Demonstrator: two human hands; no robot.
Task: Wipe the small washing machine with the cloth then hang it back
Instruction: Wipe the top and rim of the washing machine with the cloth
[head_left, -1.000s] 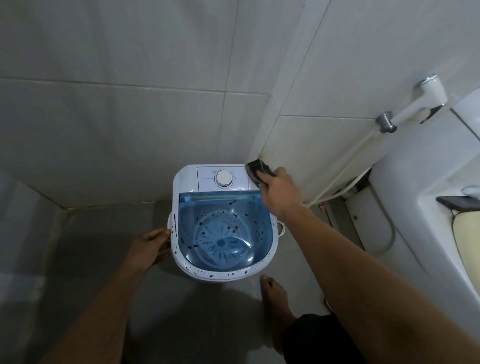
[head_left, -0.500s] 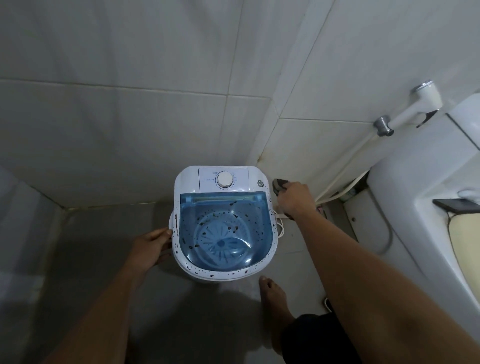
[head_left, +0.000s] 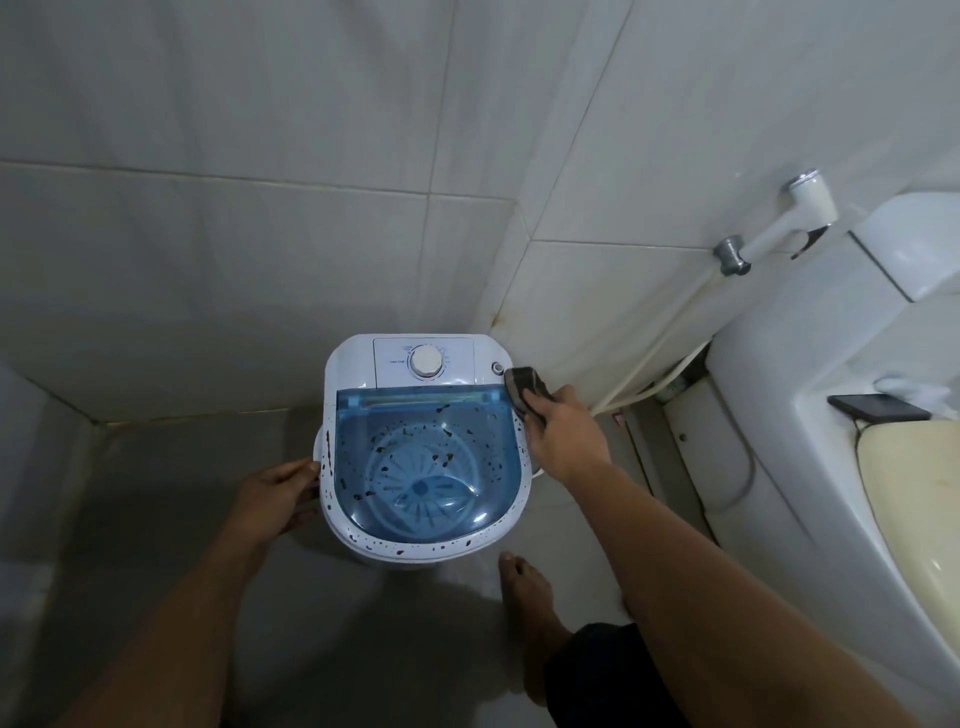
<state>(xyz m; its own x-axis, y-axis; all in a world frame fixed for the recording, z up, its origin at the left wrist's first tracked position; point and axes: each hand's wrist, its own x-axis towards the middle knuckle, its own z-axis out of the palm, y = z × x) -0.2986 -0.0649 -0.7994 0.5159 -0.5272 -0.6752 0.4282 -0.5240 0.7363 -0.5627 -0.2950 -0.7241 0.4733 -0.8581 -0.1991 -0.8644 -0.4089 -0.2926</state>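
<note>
1. The small washing machine (head_left: 423, 447) stands on the bathroom floor (head_left: 171, 499) in the corner where two tiled walls (head_left: 260, 208) meet.
2. Its top is white, with a round dial (head_left: 427, 360) at the back and a small button (head_left: 498, 368) near the back right corner.
3. A see-through blue lid (head_left: 415, 467) covers the tub; dark specks dot the lid and the white rim around it.
4. The right hand (head_left: 566, 441) grips a dark cloth (head_left: 527, 392), fingers curled round it, and presses it against the machine's back right corner, just beside the button.
5. The left hand (head_left: 275, 493) holds the machine's left side, fingers bent against the rim.
6. A bare foot (head_left: 524, 597) stands on the floor just in front of the machine, to its right.
7. A spray nozzle (head_left: 779, 223) hangs on the right wall, and its hose (head_left: 660, 358) runs down toward the floor behind the right hand.
8. A toilet (head_left: 831, 467) sits at the right edge of the view, with a dark phone (head_left: 878, 408) lying on it behind the cream seat lid.
</note>
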